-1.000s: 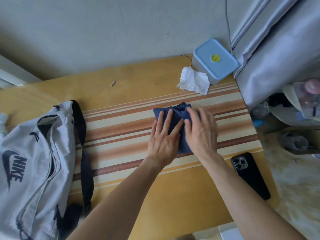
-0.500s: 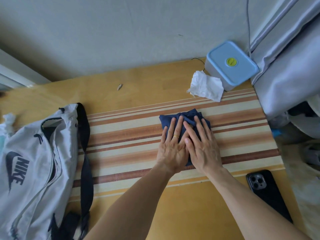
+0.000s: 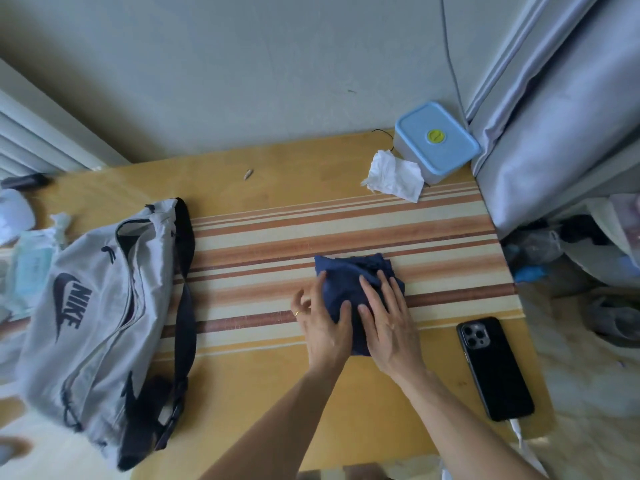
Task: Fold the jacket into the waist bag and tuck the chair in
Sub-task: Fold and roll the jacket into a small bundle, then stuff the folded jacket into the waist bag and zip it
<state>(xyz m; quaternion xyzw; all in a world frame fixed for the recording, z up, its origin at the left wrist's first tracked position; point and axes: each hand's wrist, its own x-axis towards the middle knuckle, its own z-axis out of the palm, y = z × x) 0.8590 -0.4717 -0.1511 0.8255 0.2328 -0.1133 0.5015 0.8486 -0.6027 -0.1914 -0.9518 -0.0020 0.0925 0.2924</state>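
The navy jacket (image 3: 346, 282) lies folded into a small packet on the striped mat (image 3: 263, 258) in the middle of the table. My right hand (image 3: 388, 323) presses flat on its right half, fingers spread. My left hand (image 3: 322, 323) sits at the packet's left edge, thumb on top of the cloth and fingers curling at its side. The grey waist bag (image 3: 93, 306) with a dark strap (image 3: 185, 306) rests at the table's left, zip open, apart from both hands. No chair is visible.
A black phone (image 3: 493, 368) lies right of my hands near the table's edge. A blue-lidded box (image 3: 434, 142) and a crumpled tissue (image 3: 394, 176) sit at the back right. A grey curtain (image 3: 554, 98) hangs on the right. Tissue packs (image 3: 27, 261) lie far left.
My left hand has shifted from lying flat on the jacket to its left edge, with fingers curling at the side. The camera view has moved back and right.
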